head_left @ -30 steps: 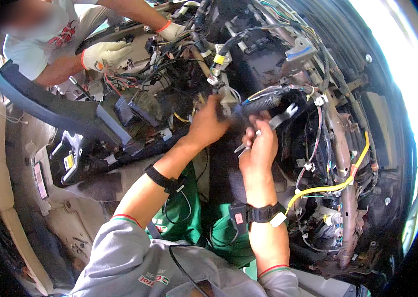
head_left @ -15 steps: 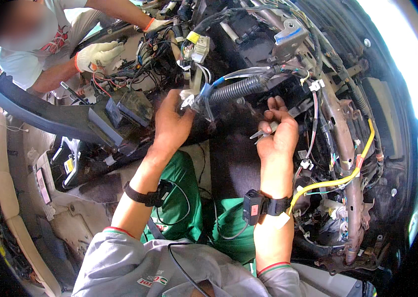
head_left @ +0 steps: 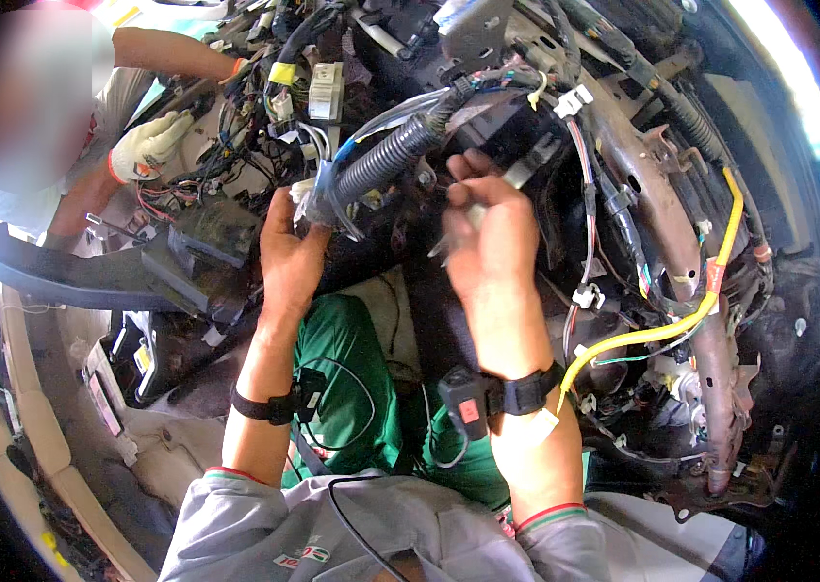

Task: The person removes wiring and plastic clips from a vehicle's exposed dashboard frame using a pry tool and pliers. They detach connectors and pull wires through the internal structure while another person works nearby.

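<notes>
Fingers of the left hand point(head_left: 292, 260) pinched nearly together, and they've got the white connector point(head_left: 302, 199) between them, right at the lower end of the corrugated black tube point(head_left: 386, 160)! Over to the right hand point(head_left: 495, 233), blurred, fingers curled around a metal tool point(head_left: 532, 163) that pokes out both sides, just beside the tube. Further out, a yellow cable point(head_left: 648, 335) crosses the brown beam point(head_left: 711, 388); upper left, a co-worker's gloved hand point(head_left: 153, 145) hovers near tangled wires point(head_left: 163, 204).
</notes>
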`<state>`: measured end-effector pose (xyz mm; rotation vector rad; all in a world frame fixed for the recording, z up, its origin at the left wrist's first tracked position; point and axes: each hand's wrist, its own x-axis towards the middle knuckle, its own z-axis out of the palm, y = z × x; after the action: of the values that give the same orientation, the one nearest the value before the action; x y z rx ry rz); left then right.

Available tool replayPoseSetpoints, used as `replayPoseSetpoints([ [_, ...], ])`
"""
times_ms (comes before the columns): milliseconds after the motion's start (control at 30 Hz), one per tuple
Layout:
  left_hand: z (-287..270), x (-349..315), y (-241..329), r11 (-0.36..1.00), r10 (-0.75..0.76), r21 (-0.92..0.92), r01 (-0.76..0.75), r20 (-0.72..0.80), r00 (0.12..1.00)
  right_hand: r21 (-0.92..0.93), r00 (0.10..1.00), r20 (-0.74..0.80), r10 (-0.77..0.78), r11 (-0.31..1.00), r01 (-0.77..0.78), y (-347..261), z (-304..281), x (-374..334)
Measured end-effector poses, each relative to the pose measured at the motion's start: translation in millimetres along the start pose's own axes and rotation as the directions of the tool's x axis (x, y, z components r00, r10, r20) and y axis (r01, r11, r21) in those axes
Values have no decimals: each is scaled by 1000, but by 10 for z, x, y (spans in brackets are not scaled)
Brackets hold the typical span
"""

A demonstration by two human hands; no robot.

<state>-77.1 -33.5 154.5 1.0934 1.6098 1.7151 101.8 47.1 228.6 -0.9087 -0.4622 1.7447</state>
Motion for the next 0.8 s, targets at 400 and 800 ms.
replayPoseSetpoints([
  [400,57,-73,-9,934,-185,-335,127,-149,971,-407,990,136,-31,910,84,933,171,-335],
  [800,-39,-228,-42,949,-141,-298,105,-103,985,-502,923,314,-221,787,359,1003,170,-524],
])
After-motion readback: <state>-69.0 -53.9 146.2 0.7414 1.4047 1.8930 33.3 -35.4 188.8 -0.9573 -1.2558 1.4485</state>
